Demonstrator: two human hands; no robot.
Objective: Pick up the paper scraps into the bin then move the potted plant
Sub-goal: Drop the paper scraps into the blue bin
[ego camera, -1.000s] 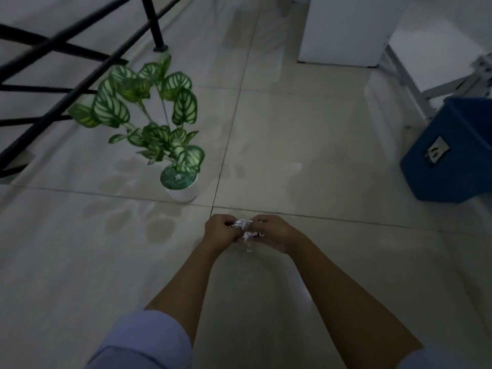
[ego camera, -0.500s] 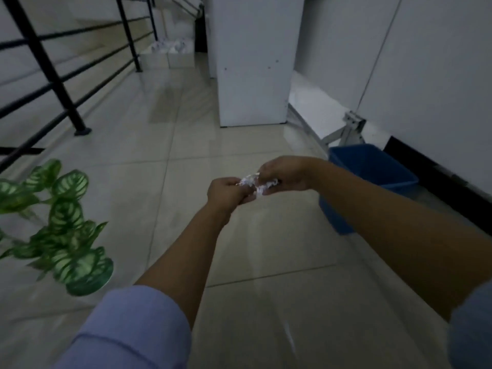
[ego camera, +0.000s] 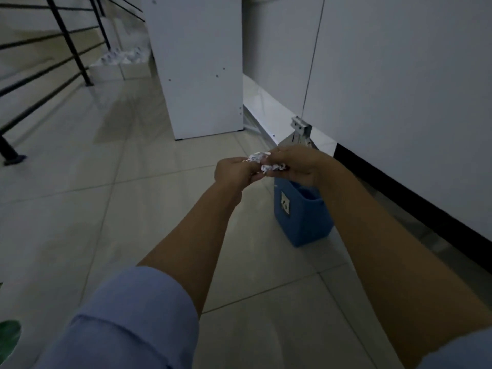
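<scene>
both hands are held out in front of the body, side by side and touching, with a small wad of crumpled white paper scraps (ego camera: 262,163) pinched between them. the left hand (ego camera: 234,173) is curled in a loose fist, its fingers folded around the left end of the wad. the right hand (ego camera: 298,163) is also curled closed, its fingertips (ego camera: 275,155) pressing on the top and right end of the paper. part of the wad sticks up white between the two hands; the rest is hidden inside the fingers.

the blue bin (ego camera: 302,217) stands on the tiled floor (ego camera: 133,209) just below and behind the right hand, close to the black strip (ego camera: 415,198) at the foot of the white wall (ego camera: 399,75) on the right. a pale label shows on the bin's near left face, and the right wrist covers part of its open top. the paper is above the bin's left rim as seen from here, though how high above it cannot be told.

of the potted plant only a green leaf (ego camera: 9,336) shows, at the lower left edge of the view. both forearms are bare, with pale blue sleeves (ego camera: 127,320) rolled up near the elbows.

a white cabinet (ego camera: 197,62) stands on the floor further back, and a black railing (ego camera: 53,49) runs along the left side.
</scene>
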